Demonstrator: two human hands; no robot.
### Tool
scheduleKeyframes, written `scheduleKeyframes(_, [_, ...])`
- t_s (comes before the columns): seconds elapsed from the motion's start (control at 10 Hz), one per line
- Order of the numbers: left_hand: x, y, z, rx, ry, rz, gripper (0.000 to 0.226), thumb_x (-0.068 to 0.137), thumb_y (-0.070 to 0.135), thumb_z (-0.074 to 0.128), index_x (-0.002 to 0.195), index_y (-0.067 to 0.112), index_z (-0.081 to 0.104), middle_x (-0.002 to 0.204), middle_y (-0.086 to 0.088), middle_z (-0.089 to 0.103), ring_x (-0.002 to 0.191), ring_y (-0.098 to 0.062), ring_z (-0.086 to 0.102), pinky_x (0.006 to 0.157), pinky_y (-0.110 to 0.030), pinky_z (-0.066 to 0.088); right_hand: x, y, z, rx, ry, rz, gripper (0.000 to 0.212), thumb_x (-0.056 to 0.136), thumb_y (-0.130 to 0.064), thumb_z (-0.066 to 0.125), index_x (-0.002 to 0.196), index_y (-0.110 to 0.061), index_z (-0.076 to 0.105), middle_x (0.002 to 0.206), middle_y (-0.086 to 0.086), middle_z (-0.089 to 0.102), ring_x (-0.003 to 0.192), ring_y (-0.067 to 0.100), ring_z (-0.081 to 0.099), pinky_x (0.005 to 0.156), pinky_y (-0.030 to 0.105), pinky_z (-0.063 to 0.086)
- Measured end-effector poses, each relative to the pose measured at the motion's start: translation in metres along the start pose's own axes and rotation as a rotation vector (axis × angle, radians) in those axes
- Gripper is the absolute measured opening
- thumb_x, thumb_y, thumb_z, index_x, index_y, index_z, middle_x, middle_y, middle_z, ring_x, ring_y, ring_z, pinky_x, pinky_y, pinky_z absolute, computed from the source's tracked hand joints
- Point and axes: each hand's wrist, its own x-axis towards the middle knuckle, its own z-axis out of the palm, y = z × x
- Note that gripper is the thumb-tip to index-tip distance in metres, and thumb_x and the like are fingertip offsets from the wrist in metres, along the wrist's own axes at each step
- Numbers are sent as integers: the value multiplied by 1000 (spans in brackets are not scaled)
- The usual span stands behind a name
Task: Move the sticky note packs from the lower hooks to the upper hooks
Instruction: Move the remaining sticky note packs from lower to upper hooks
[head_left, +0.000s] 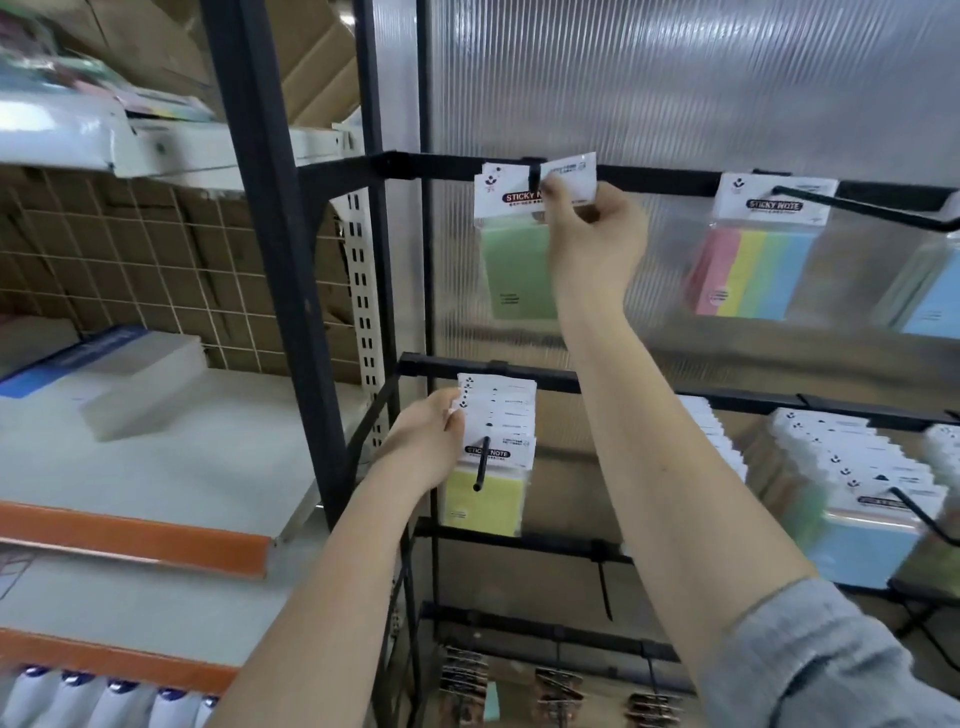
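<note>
At the upper middle of the frame, the right hand (592, 234) is pinching the white header card of a green sticky note pack (517, 270) between thumb and fingers (558, 189), holding it up against the upper rail (447, 169), right at the short upper hook (532, 176). The card is sitting tilted there; whether the hook is already passing through its hole cannot be told.

Lower down, just left of centre, the left hand (426, 447) is gripping the left edge of a stack of packs (496, 415) hanging on the lower hook (482, 465), its fingers curling around the white cards. The front pack of that stack is showing a yellow pad (485, 499) under a black "STICKY NOTE" label, and the hook's tip is poking out in front of it.

Toward the upper right, a multicoloured pack (753, 270) is hanging from another upper hook (862, 210). Toward the lower right, a long row of packs (852, 467) with a blue pad in front is hanging on its own hook.

Along the left side of the frame, a white shelf (182, 467) with an orange front edge is carrying a white box (140, 384), and a wire grid panel (130, 249) is standing behind it. Near the bottom middle, bundles of binder clips (558, 691) are hanging.
</note>
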Motion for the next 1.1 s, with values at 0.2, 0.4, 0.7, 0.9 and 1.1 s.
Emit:
scheduleKeyframes(0.2, [0,4,-2,-11,-34,-18,41,100,26,35,141,29,38,143,2,44,102,-14,52,69,-22,42,22,15,11,-82,-9,27,34,91,-28,62,60,-22,49,55,-9,46,43,0,38,41,9,30])
scheduleKeyframes(0.4, [-3,7,-6,-21,-62,-38,41,101,26,33,141,33,35,146,4,39,110,-11,49,68,-18,33,33,22,20,-87,59,30,13,87,-23,64,79,-16,55,75,-7,56,65,4,50,56,11,38])
scheduleKeyframes(0.7, [-9,6,-7,18,8,-55,38,99,29,40,134,16,46,134,-6,51,113,-21,51,87,-30,41,32,25,13,-147,136,77,30,87,-29,65,112,-16,55,107,-1,59,95,13,56,79,25,45])
scheduleKeyframes(0.9, [-24,-7,-1,14,51,-120,28,98,31,44,122,21,55,101,-1,57,73,-10,51,63,-26,41,2,29,-16,-141,215,132,13,92,-26,56,97,-16,61,88,-10,61,77,2,56,64,10,39])
scheduleKeyframes(1.1, [-49,-25,18,-40,76,13,23,98,20,45,111,14,63,92,1,61,68,-10,55,52,-21,41,-45,41,-54,-221,361,175,11,95,-25,51,92,-18,58,84,-10,57,75,3,51,58,6,36])
